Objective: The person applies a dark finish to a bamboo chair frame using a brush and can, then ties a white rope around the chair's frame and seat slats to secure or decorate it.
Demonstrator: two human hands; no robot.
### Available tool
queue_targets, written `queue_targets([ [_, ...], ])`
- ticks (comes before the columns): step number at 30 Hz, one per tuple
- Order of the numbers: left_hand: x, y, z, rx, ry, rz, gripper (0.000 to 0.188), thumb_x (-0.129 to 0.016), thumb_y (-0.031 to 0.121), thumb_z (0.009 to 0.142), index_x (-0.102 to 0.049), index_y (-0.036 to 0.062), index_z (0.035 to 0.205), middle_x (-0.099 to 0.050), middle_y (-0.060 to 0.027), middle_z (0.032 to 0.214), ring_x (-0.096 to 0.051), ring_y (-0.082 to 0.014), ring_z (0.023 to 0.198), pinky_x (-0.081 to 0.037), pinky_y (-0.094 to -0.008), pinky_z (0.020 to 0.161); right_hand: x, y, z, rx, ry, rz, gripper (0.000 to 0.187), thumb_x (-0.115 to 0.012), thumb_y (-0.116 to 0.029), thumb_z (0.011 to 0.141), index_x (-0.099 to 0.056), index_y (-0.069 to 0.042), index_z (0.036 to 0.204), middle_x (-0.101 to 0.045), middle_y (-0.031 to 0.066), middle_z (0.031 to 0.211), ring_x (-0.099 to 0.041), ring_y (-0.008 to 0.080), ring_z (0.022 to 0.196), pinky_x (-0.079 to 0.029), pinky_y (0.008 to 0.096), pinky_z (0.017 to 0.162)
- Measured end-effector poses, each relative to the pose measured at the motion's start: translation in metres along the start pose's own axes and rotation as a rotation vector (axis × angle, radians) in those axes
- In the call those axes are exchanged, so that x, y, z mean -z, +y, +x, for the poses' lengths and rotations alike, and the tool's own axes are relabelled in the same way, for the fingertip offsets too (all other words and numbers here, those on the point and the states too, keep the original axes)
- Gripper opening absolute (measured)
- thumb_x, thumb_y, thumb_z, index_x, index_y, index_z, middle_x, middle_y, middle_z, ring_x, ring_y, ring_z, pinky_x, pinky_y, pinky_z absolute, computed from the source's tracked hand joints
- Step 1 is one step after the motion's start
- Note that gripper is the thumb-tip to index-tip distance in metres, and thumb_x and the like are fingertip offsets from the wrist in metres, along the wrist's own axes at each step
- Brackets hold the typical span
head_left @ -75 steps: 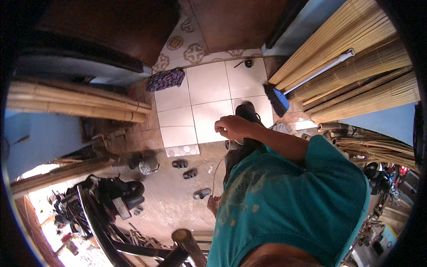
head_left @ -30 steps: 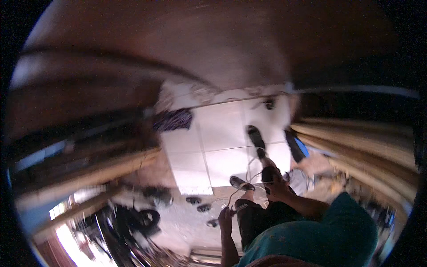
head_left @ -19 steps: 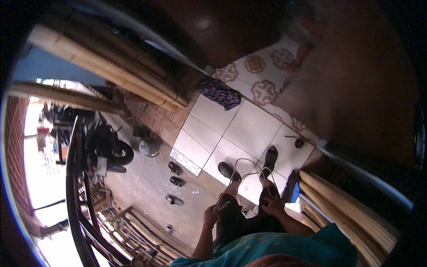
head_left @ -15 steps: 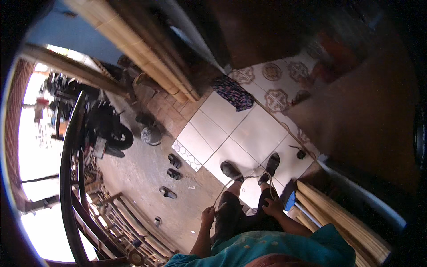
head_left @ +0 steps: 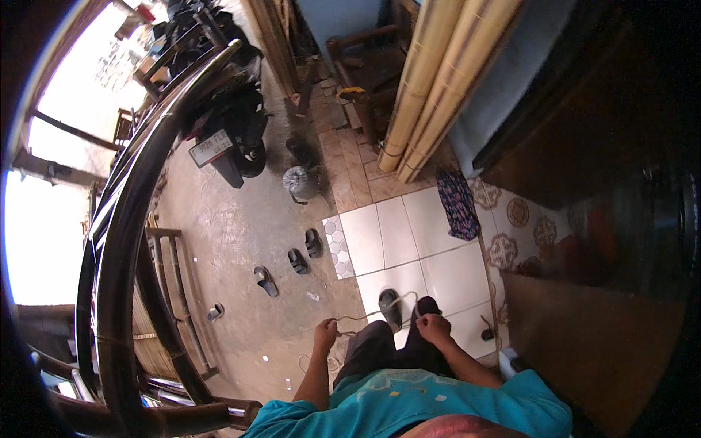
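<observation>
Hands apart, left hand, right hand, string stretched between

I see both forearms reaching down, left hand and right hand apparently pinched closed, well apart.

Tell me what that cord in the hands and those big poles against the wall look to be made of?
The cord, stretched between left hand and right hand, looks like thin pale string or twine, limp and matte. The poles seem bamboo: yellow-tan, smooth, ringed with nodes.
</observation>
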State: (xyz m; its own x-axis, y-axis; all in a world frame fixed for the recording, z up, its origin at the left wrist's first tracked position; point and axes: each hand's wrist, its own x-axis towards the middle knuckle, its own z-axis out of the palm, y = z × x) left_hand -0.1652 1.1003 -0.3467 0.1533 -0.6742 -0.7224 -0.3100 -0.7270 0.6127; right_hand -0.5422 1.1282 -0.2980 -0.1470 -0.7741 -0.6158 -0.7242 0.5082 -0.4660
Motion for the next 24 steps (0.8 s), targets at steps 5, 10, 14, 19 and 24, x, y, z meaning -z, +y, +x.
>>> queue_targets([
  [5, -0.004, 0.104, 0.017, -0.025, -0.094, -0.172, 0.047, -0.061, 0.030, 0.094, -0.053, 0.0001, 0.130, -0.065, -0.0114, 0.100, -0.064, -0.0179, 0.069, -0.054, -0.0317, 0.061, 0.019, -0.102, 0.067, 0.328, -0.168, 0.187, 0.034, -0.062, -0.037, 0.088, -0.072, -0.005, 0.085, -0.068, 0.0183, 0.079, -0.067, 0.0356, 0.075, -0.052, 0.0424, 0.069],
  [10, -0.041, 0.249, 0.044, -0.140, -0.420, -0.294, 0.052, -0.053, 0.045, 0.097, -0.054, 0.0031, 0.129, -0.065, -0.0078, 0.098, -0.064, -0.0171, 0.065, -0.052, -0.0305, 0.060, 0.086, -0.206, 0.141, 0.410, -0.281, 0.526, 0.033, -0.063, -0.036, 0.089, -0.072, -0.005, 0.091, -0.069, 0.0173, 0.080, -0.067, 0.0288, 0.073, -0.050, 0.0392, 0.067],
  [14, -0.040, 0.340, 0.084, -0.008, -0.504, -0.301, 0.051, -0.046, 0.049, 0.099, -0.062, 0.0011, 0.106, -0.065, -0.0088, 0.082, -0.064, -0.0176, 0.067, -0.052, -0.0318, 0.064, 0.150, -0.265, 0.215, 0.415, -0.360, 0.621, 0.029, -0.061, -0.030, 0.095, -0.069, -0.002, 0.093, -0.066, 0.0039, 0.080, -0.060, 0.0113, 0.075, -0.048, 0.0284, 0.068],
  [19, -0.017, 0.438, 0.148, -0.210, -0.336, -0.433, 0.039, -0.056, 0.040, 0.097, -0.060, 0.0011, 0.098, -0.060, -0.0064, 0.083, -0.066, -0.0170, 0.072, -0.055, -0.0305, 0.062, 0.215, -0.293, 0.300, 0.500, -0.383, 0.502, 0.030, -0.065, -0.032, 0.092, -0.064, -0.003, 0.095, -0.060, 0.0003, 0.077, -0.054, 0.0080, 0.073, -0.046, 0.0265, 0.067],
  [24, 0.026, 0.524, 0.192, -0.259, 0.004, -0.834, 0.031, -0.052, 0.034, 0.100, -0.051, 0.0083, 0.082, -0.047, -0.0010, 0.067, -0.048, -0.0150, 0.058, -0.051, -0.0360, 0.067, 0.228, -0.249, 0.366, 0.396, -0.322, 0.155, 0.035, -0.067, -0.038, 0.087, -0.066, -0.004, 0.097, -0.067, 0.0106, 0.082, -0.064, 0.0217, 0.078, -0.050, 0.0345, 0.074],
])
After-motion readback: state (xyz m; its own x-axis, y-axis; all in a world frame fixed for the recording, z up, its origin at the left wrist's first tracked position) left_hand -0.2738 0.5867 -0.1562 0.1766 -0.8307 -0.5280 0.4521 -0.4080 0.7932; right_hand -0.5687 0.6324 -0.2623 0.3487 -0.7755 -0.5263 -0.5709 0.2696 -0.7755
